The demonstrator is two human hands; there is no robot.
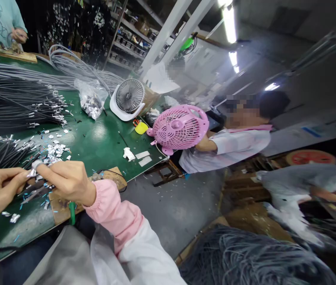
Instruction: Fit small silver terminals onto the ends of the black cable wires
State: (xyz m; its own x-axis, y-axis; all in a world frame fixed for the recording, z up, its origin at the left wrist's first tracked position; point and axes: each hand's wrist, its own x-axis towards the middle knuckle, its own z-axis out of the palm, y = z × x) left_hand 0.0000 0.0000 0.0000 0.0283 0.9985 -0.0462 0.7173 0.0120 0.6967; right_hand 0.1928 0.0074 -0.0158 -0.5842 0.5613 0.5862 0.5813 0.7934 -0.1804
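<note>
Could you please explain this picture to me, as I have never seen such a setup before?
There is no machine here: a camera worn on a person's head looks forward and down at that person's own hands. The left hand and the right hand meet over a small silvery foil piece, pinched at the fingertips; the fingers partly hide it. On the green table lie black cables with silvery ends, grey cables, foil scraps and a clear plastic bag. Farther off stand a white fan and a pink fan.
</note>
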